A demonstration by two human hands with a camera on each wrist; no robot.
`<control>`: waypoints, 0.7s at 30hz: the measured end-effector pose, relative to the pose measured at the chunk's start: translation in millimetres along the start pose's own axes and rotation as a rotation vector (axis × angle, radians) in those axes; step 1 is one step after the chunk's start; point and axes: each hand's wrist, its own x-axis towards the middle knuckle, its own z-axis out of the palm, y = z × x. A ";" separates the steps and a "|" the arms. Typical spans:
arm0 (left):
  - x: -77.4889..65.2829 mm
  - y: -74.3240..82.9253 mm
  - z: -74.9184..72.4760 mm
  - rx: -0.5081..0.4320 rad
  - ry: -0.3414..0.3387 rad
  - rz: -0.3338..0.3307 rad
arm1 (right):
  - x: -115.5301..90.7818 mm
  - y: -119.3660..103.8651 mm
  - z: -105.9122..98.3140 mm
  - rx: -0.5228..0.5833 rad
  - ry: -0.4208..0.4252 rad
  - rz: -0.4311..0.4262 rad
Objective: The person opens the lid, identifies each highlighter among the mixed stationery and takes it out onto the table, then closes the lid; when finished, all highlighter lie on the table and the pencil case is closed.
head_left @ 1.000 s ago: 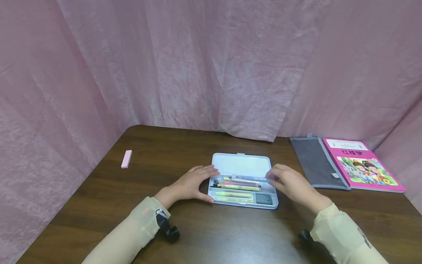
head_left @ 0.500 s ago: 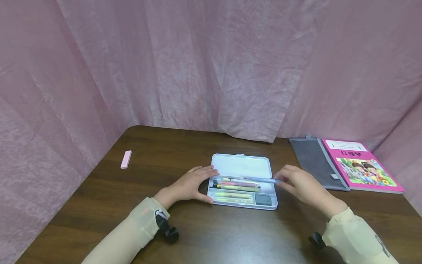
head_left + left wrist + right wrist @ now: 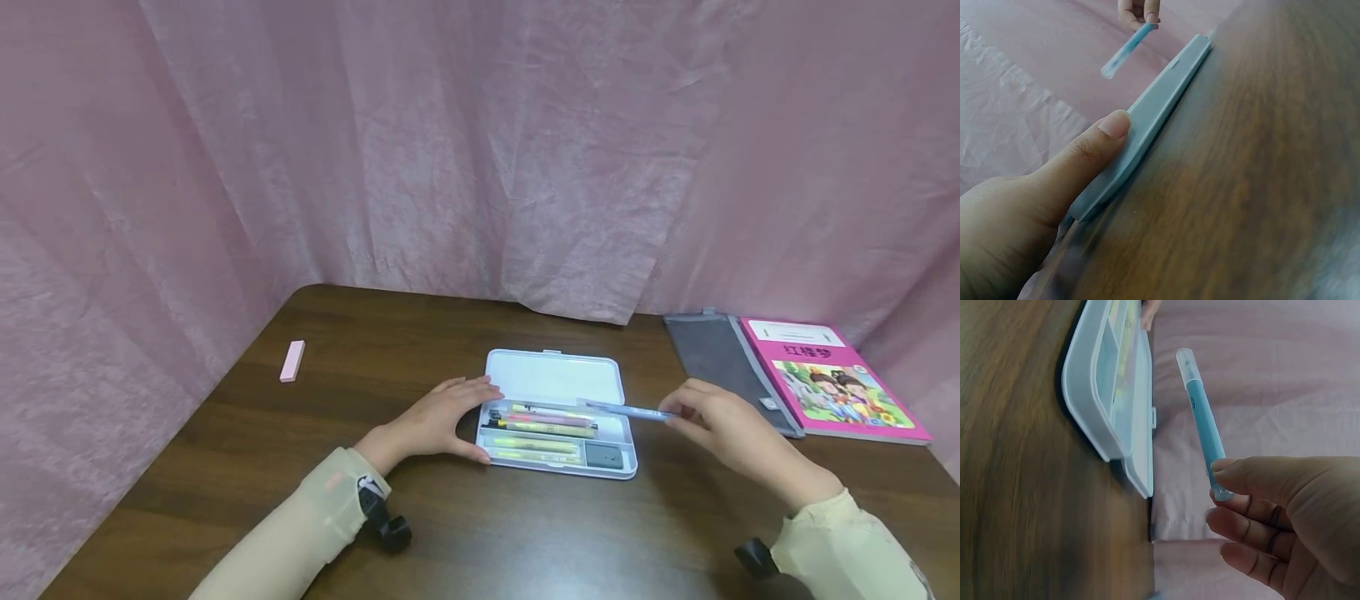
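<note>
A light blue plastic pencil case [image 3: 628, 462] lies on the table with its lid folded back. My left hand [image 3: 442, 417] grips its left end, thumb on the front wall [image 3: 1113, 140] and fingers at the far left corner. My right hand [image 3: 712, 417] pinches the end of a blue pen with a clear cap [image 3: 1207, 428] between thumb and forefinger. In the right wrist view the pen is raised beside the case, cap pointing away from the hand. Several pens [image 3: 543, 427], yellow sticks [image 3: 536, 450] and a dark grey block [image 3: 603, 455] sit in the case's compartments.
A pink bar-shaped piece [image 3: 292, 361] lies at the far left of the wooden table [image 3: 390, 333]. At the far right, a grey mesh pouch [image 3: 716, 358] lies beside a pink picture-covered book [image 3: 840, 379]. A pink curtain [image 3: 480, 167] hangs behind the table.
My right hand has moved right with the blue pen, drawing it from over the case's tray out past its right end. My left hand has stayed on the case.
</note>
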 end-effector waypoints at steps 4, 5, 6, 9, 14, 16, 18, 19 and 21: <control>-0.3 -0.5 -0.2 0.002 -0.002 -0.001 | -6.5 6.0 -2.2 -0.009 0.013 0.019; -0.4 -0.6 -0.3 0.001 -0.002 -0.001 | -8.1 7.9 -2.2 -0.015 0.021 0.018; -0.6 -0.7 -0.4 0.002 -0.003 -0.002 | -9.4 9.7 -2.1 -0.016 0.025 0.019; -0.6 -0.1 -0.8 0.007 -0.005 -0.006 | -14.1 16.3 -0.8 -0.020 0.058 0.007; -1.0 1.2 -1.8 0.001 -0.008 -0.007 | -23.6 31.0 5.3 -0.023 0.138 -0.017; -1.0 1.5 -2.0 -0.001 -0.010 -0.009 | -27.8 36.9 8.1 -0.023 0.167 -0.025; -0.8 1.8 -2.3 0.000 -0.013 -0.010 | -31.6 42.2 10.7 -0.026 0.191 -0.039; -0.8 1.9 -2.3 0.001 -0.016 -0.012 | -33.5 44.4 11.7 -0.027 0.201 -0.040; -0.6 2.1 -2.6 -0.003 -0.019 -0.013 | -37.2 48.6 13.3 -0.035 0.204 -0.033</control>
